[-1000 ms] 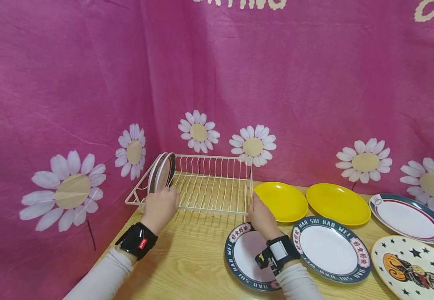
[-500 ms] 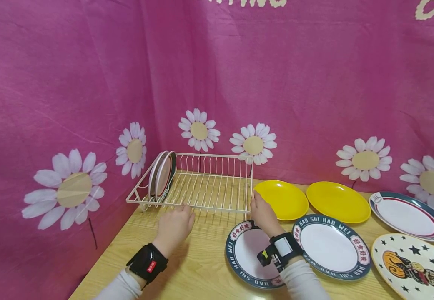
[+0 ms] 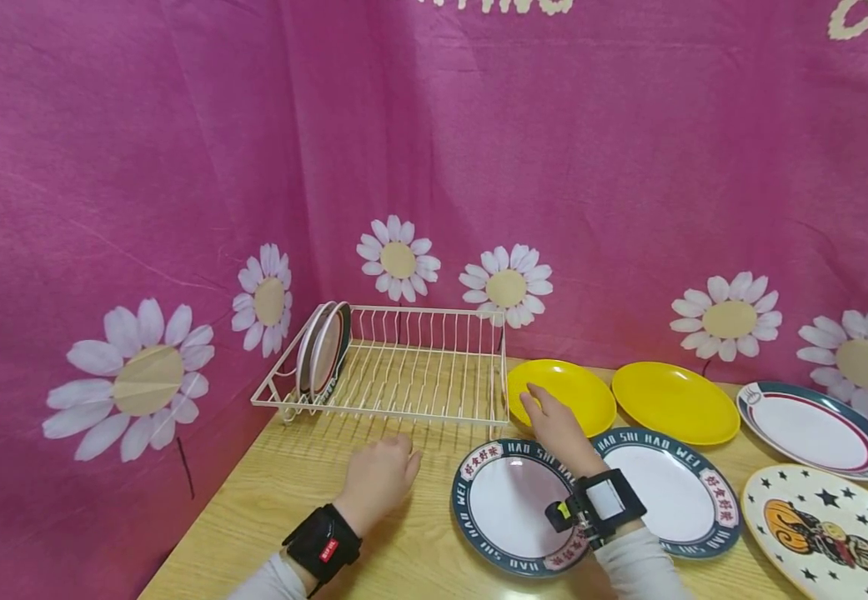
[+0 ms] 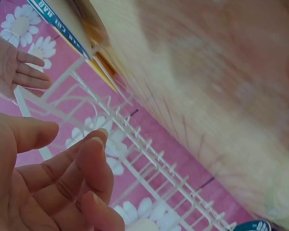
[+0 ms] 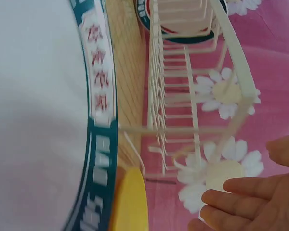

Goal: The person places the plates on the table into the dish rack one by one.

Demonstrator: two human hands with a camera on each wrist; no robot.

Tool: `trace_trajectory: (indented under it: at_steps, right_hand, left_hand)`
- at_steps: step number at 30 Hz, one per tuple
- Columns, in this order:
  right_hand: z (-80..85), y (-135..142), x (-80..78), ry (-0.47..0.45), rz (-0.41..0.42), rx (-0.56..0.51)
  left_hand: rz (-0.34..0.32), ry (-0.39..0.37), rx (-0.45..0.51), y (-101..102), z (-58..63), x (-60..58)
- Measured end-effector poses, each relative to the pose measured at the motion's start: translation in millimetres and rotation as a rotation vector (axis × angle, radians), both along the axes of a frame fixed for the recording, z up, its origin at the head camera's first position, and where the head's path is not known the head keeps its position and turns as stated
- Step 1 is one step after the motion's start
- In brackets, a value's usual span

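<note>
My left hand hovers in front of the cream wire dish rack, its fingers loosely bent with nothing in them, as the left wrist view shows. My right hand is over the gap between the near yellow plate and the blue-rimmed plate. In the right wrist view its fingers are relaxed and hold nothing, beside the rack's right end. Several plates stand upright at the rack's left end, the rightmost with a dark green rim.
A second blue-rimmed plate, another yellow plate, a green-and-red-rimmed plate and a pumpkin-patterned plate lie flat at right. A pink flowered cloth hangs behind the wooden table.
My left hand has left the plates at the rack's left end and moved right and nearer. My right hand has let go of the rack's right corner and shifted right.
</note>
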State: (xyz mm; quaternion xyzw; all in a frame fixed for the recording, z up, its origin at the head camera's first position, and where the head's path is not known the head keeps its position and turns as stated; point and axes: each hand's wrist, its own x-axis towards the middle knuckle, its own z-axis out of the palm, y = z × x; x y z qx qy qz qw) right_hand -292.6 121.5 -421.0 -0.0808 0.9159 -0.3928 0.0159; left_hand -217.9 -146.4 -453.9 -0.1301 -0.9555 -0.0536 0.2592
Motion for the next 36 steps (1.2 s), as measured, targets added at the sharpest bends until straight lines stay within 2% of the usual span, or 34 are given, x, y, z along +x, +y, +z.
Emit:
trace_trajectory:
  at_steps: [6, 9, 14, 21, 28, 34, 36]
  right_hand:
    - [-1.1, 30, 7.7, 0.002, -0.03, 0.051]
    - [-0.1, 42, 14.0, 0.024, -0.04, 0.08]
    - [0.5, 62, 21.6, 0.064, -0.054, 0.119]
    - [-10.2, 90, 29.0, 0.069, -0.069, 0.198]
    - [-21.1, 109, 41.3, 0.023, -0.095, 0.217]
    - [-23.6, 118, 45.8, 0.001, -0.105, 0.225]
    - [-24.1, 121, 46.5, -0.009, -0.107, 0.234]
  left_hand:
    - [-0.027, -0.082, 0.037, 11, -4.3, -2.2]
    - [-0.037, -0.149, 0.066, 17, -3.9, -3.1]
    - [-0.043, -0.208, 0.071, 26, -6.4, -6.4]
    - [-0.071, -0.307, 0.133, 34, -10.4, -10.5]
    - [-0.116, -0.418, 0.148, 40, -16.8, -16.1]
    - [-0.107, -0.53, 0.216, 50, -22.1, -23.8]
    - [-0.107, -0.546, 0.22, 53, -23.2, -26.1]
